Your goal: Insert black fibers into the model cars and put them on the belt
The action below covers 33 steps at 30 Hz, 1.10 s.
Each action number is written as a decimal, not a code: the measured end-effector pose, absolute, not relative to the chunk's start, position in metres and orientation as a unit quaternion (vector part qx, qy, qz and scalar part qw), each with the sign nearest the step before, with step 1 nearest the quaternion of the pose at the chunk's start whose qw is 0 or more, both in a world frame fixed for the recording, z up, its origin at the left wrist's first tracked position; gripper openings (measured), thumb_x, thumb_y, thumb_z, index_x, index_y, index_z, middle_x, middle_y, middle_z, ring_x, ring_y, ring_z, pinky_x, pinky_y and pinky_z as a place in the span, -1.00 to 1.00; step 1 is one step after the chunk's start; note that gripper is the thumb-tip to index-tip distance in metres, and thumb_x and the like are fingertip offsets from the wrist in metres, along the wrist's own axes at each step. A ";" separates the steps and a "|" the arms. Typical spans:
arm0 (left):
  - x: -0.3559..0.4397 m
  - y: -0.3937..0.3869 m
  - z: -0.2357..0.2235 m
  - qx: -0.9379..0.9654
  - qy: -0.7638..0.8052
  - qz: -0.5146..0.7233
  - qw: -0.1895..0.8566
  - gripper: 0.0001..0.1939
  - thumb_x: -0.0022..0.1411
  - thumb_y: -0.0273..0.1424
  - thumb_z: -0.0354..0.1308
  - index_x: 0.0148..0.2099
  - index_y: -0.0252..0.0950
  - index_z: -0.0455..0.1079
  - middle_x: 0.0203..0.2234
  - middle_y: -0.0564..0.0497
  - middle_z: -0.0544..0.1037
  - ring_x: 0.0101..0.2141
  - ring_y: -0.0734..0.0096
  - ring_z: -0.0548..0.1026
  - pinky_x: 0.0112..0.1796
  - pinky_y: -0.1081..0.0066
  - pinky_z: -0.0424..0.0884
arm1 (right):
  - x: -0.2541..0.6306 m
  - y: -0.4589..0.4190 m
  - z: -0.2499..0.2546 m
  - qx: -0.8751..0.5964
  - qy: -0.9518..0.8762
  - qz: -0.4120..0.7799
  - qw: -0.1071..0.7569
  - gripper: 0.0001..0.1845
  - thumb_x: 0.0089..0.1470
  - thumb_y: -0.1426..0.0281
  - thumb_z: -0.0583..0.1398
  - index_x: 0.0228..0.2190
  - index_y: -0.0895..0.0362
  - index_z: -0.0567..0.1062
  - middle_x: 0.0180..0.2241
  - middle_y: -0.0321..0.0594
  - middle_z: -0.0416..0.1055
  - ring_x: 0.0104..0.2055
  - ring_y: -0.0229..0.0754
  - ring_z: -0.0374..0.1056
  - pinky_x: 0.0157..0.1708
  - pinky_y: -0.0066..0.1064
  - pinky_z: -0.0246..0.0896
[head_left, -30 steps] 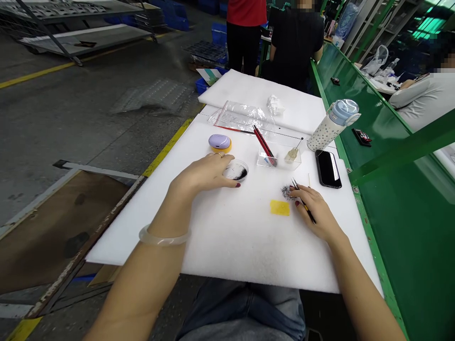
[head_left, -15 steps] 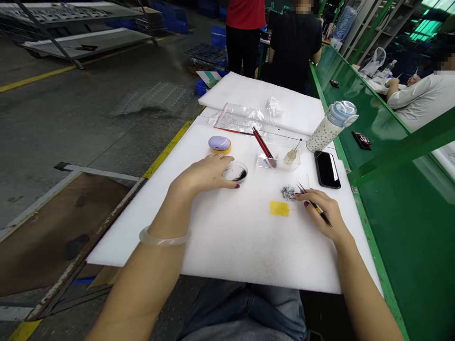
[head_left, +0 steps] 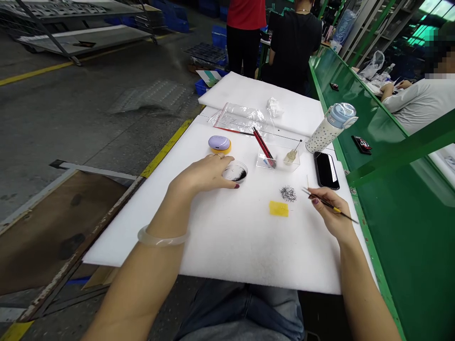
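Observation:
My left hand (head_left: pixel 206 175) lies on the white foam sheet (head_left: pixel 227 237), its fingers curled against a small round clear dish (head_left: pixel 236 171) holding black fibres. My right hand (head_left: pixel 329 213) is closed on thin black tweezers (head_left: pixel 325 203) whose tips point left, a short way to the right of a small heap of black fibres (head_left: pixel 287 193). A yellow sticky square (head_left: pixel 278 208) lies just below that heap. A pale bangle sits on my left wrist.
A clear box (head_left: pixel 279 158) with red tweezers and a small glue bottle stands behind. A purple case (head_left: pixel 219 143), a black phone (head_left: pixel 326 169), a spotted bottle (head_left: pixel 330 128) and a plastic bag (head_left: pixel 241 118) lie farther back. Green conveyor (head_left: pixel 401 218) at right; people stand and sit beyond.
My right hand has drawn the tweezers back to the right, away from the fibre heap. The left hand has stayed at the dish.

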<state>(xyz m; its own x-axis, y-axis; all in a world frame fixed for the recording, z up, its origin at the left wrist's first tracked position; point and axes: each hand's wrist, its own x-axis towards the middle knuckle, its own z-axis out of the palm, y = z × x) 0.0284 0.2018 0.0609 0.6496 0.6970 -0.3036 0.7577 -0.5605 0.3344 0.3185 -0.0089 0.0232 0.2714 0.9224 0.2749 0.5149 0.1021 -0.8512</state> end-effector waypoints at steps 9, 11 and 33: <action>0.028 0.203 0.059 0.882 0.410 -0.071 0.223 -0.29 -0.01 0.11 0.09 0.06 -0.25 0.29 0.04 -0.23 0.44 0.11 -0.14 0.36 -0.05 0.16 0.36 | 0.313 -0.009 0.023 -0.636 -0.616 0.199 0.420 -0.82 0.26 0.25 0.24 -0.36 0.06 0.50 -0.42 -0.25 0.41 -0.41 -0.20 0.34 -0.41 -0.33 0.24; 0.027 0.203 0.058 0.881 0.411 -0.070 0.223 -0.23 -0.01 0.11 0.09 0.13 -0.26 0.28 0.08 -0.23 0.43 0.14 -0.15 0.35 -0.03 0.16 0.36 | 0.312 -0.009 0.022 -0.638 -0.626 0.201 0.402 -0.83 0.26 0.28 0.23 -0.36 0.07 0.49 -0.41 -0.23 0.42 -0.39 -0.18 0.36 -0.40 -0.33 0.24; 0.028 0.202 0.059 0.881 0.412 -0.065 0.224 -0.31 0.01 0.09 0.11 0.08 -0.25 0.29 0.05 -0.21 0.45 0.11 -0.13 0.37 -0.03 0.14 0.37 | 0.310 -0.009 0.020 -0.646 -0.622 0.207 0.391 -0.78 0.26 0.22 0.23 -0.38 0.07 0.51 -0.44 -0.20 0.44 -0.44 -0.17 0.33 -0.54 -0.35 0.16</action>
